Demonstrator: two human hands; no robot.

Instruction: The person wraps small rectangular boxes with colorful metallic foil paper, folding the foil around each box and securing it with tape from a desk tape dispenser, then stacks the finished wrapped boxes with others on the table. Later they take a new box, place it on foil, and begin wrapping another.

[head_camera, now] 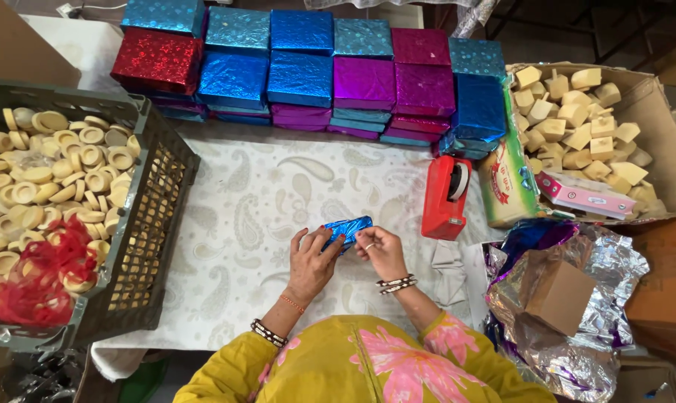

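Hands on blue packet, mid-cloth.
L hand (pixel 310 261) & R hand (pixel 381 250): both closed w/ fingers round blue foil packet (pixel 345 229), held just over paisley cloth (pixel 263 201). Open cloth all round hands. Edges: crate (pixel 153 216) of discs at L, tape dispenser (pixel 444 198) near R, foil-box stack (pixel 315 75) along far edge, foil sheets (pixel 606 298) w/ brown box (pixel 560 296) at R.

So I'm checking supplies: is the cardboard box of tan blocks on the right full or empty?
Nearly full: the cardboard box holds tan blocks heaped close to its rim, with a pink carton lying on them.
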